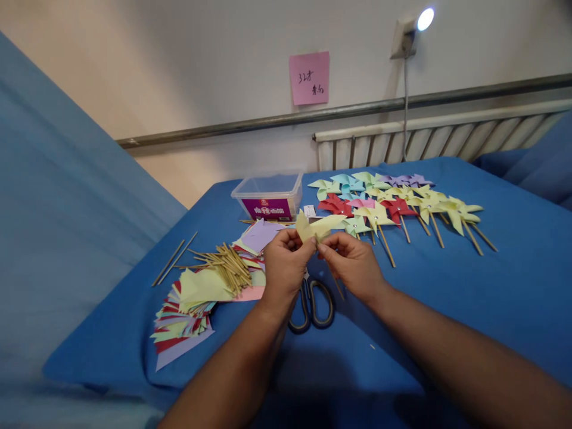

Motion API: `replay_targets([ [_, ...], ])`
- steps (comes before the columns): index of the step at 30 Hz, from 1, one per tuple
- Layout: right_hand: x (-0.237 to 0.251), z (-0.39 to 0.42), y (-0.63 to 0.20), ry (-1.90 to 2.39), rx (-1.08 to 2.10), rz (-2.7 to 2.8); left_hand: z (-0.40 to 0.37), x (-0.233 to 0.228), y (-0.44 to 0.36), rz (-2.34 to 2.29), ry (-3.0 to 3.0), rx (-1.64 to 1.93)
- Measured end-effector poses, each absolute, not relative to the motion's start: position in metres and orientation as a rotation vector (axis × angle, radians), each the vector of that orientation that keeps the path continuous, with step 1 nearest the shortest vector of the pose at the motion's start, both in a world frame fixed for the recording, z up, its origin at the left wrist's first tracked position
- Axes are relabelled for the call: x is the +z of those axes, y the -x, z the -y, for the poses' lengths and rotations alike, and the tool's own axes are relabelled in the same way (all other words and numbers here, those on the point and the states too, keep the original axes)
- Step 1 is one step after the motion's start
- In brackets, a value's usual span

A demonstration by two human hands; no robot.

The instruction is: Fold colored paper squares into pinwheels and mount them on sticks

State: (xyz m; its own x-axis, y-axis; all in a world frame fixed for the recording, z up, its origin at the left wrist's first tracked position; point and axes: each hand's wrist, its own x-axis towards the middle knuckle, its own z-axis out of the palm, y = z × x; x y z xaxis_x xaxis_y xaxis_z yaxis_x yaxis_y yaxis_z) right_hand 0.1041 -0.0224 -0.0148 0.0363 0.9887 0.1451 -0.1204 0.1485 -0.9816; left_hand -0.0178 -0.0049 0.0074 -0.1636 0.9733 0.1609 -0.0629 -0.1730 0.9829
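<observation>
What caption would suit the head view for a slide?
Left hand and right hand fold a pale yellow paper piece above grey-handled scissors, beside finished paper pinwheels.

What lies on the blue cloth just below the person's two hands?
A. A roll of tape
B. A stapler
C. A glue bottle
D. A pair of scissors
D: a pair of scissors with dark loop handles lies on the blue cloth right under the left hand and right hand, which together pinch a yellow folded paper.
</observation>
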Motion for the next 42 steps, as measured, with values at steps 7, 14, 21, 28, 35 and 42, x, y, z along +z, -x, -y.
replay_targets([
  [7, -0.0179, 0.0220, -0.1036, 1.032, 1.130, 1.158, 0.0043, 0.0078, 0.0176, -1.198, -1.174, 1.483],
  [14, -0.0178, 0.0196, -0.1036, 1.011, 1.143, 1.127, 0.0049, 0.0080, 0.0177, -1.209, -1.194, 1.478],
  [21, -0.0192, 0.0191, -0.1027, 1.008, 1.135, 1.121, 0.0048, 0.0084, 0.0176, -1.233, -1.206, 1.485],
  [28, -0.0196, 0.0191, -0.1023, 1.001, 1.143, 1.108, 0.0036, 0.0072, 0.0184, -1.250, -1.216, 1.479],
  [35, -0.0184, 0.0192, -0.1031, 0.998, 1.141, 1.123, 0.0056, 0.0100, 0.0178, -1.278, -1.258, 1.484],
  [42, -0.0168, 0.0208, -0.1016, 1.019, 1.119, 1.109, 0.0073, 0.0109, 0.0171, -1.317, -1.325, 1.489],
])
